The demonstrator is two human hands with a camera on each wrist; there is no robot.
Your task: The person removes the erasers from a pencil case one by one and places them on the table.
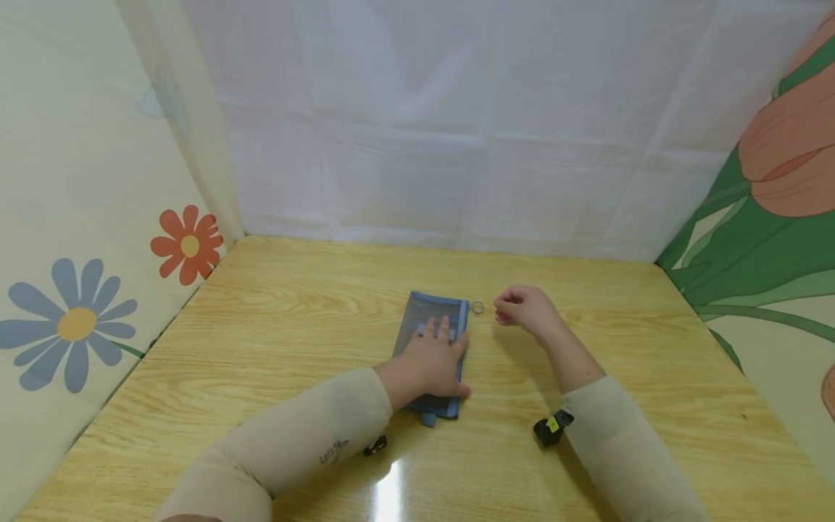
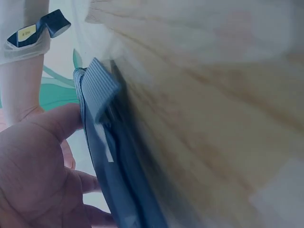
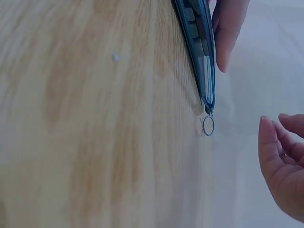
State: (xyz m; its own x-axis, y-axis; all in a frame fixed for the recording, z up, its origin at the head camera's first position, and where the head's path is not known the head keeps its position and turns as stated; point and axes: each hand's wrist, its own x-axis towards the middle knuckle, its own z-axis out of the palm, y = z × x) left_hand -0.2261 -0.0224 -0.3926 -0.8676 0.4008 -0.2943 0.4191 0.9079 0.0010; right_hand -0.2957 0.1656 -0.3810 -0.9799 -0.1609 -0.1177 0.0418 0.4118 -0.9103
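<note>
A zip pouch [image 1: 407, 330] with dark see-through sides and blue edging lies flat on the table. My left hand [image 1: 432, 362] rests on top of it, fingers spread and thumb over its right edge. A metal ring [image 3: 203, 126] hangs at the far right corner, at the end of the zip edge. Between the parted edges in the right wrist view, pale layers show inside. Just right of the ring hovers my right hand [image 1: 530, 310], its fingers loosely bent with nothing between them. A ribbed blue tab [image 2: 99, 88] sticks out from the pouch's near end.
The wood-grain table [image 1: 293, 326] meets a white sheet [image 1: 424, 145] at the back. Flower-printed cloths hang at the left [image 1: 78, 203] and right [image 1: 783, 246]. A black strapped camera [image 1: 549, 431] sits at the right wrist. A small white speck [image 3: 116, 57] lies on the tabletop.
</note>
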